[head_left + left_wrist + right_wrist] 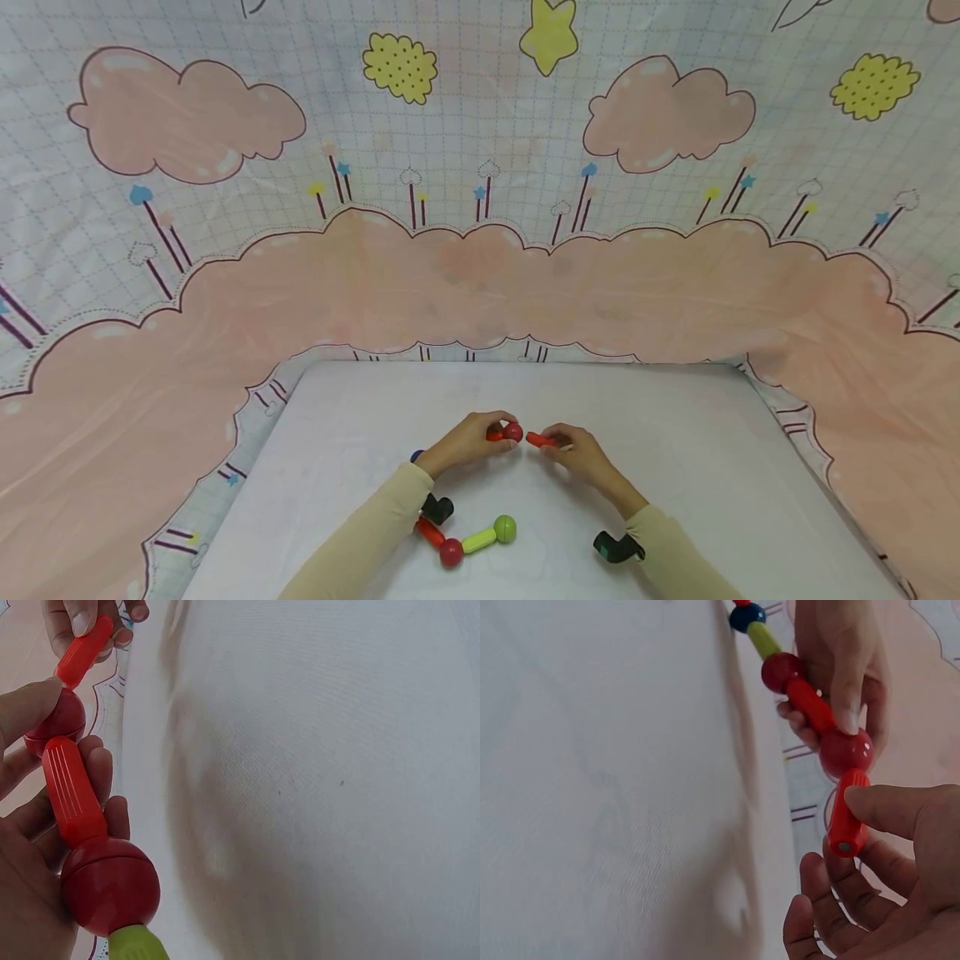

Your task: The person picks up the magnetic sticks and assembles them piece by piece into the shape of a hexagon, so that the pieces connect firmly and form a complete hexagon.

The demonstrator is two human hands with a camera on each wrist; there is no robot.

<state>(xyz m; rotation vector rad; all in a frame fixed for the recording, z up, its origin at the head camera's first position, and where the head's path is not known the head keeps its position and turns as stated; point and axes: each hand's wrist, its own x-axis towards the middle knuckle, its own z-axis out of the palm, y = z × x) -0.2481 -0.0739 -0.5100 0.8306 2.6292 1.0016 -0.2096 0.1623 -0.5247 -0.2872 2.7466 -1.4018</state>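
My left hand (pixel 474 438) holds a chain of toy rods and balls, its fingers around a red rod (pixel 73 787) and its thumb on the red ball (pixel 513 432) at the end. Beyond that rod come another red ball (pixel 111 889), a green rod (pixel 763 640) and a blue ball (pixel 747 618). My right hand (pixel 579 454) pinches a loose red rod (pixel 847 816) between thumb and fingers, a silvery disc in its near end. In the head view a narrow gap separates this rod from the end ball. My left forearm hides part of the chain.
On the white table (pixel 675 417), nearer me, lie a red rod (pixel 430 532), a red ball (pixel 451 552), a green rod (pixel 478 540) and a green ball (pixel 505 528) in a line. Dark wrist devices sit on both arms. A patterned cloth (pixel 450 283) hangs behind.
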